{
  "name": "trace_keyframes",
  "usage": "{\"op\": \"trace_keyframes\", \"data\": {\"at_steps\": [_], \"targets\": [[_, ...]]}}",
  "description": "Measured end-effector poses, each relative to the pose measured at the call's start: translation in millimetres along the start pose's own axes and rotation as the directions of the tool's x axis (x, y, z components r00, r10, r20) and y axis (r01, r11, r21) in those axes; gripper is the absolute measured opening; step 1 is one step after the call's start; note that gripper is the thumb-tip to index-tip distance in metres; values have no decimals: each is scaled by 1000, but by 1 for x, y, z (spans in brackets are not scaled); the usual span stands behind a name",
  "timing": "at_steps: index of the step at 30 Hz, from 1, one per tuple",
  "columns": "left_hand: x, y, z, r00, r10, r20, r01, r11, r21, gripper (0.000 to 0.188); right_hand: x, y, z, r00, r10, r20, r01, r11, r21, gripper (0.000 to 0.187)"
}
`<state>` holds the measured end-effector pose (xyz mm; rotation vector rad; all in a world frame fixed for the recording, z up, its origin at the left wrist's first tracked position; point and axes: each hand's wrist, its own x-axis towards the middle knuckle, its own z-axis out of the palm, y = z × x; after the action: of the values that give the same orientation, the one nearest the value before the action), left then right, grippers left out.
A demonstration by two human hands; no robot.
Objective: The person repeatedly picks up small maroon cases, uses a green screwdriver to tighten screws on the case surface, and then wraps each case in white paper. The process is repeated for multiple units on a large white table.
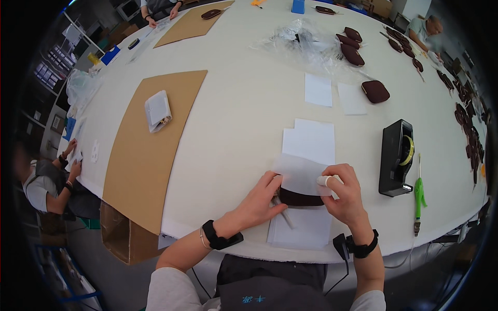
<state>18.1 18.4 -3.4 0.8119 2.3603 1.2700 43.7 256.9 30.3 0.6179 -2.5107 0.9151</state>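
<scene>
A small dark brown pouch (pixel 301 198) lies in front of me on white paper sheets (pixel 306 228). A thin translucent white sheet (pixel 296 173) covers its far side. My left hand (pixel 257 201) is closed around the pouch's left end, with the thumb near a pale strap (pixel 288 218) that sticks out toward me. At the right end, my right hand (pixel 344 194) is bent in a pinch on the sheet's edge against the pouch. One of its fingers wears a white finger cover (pixel 323 180). The fingertips of both hands are partly hidden by the sheet and pouch.
A black tape dispenser (pixel 392 160) and a green-handled tool (pixel 419 199) stand to my right. Brown cardboard (pixel 150 150) on the left bears a wrapped packet (pixel 157 111). Farther off are paper sheets (pixel 318 89), brown pouches (pixel 375 92), clear plastic bags (pixel 311 44) and co-workers.
</scene>
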Motion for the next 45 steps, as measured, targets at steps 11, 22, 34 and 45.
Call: {"op": "trace_keyframes", "data": {"at_steps": [11, 22, 34, 45], "targets": [[-7, -12, -5, 972, 12, -233, -27, 998, -63, 35, -54, -10, 2, 997, -27, 78, 23, 999, 46, 27], [15, 5, 0, 995, 66, -68, -67, 998, -12, 45, -82, -13, 11, 984, 55, 170, -53, 998, -14, 29], [19, 5, 6, 997, -37, -73, 31, 996, -85, 54, -46, -25, 10, 976, 99, 196, -93, 995, -40, 33], [-17, 7, 7, 978, -194, -72, 189, 979, -73, 81, -48, -16, 16, 971, 106, 214, -81, 989, -124, 42]]}}
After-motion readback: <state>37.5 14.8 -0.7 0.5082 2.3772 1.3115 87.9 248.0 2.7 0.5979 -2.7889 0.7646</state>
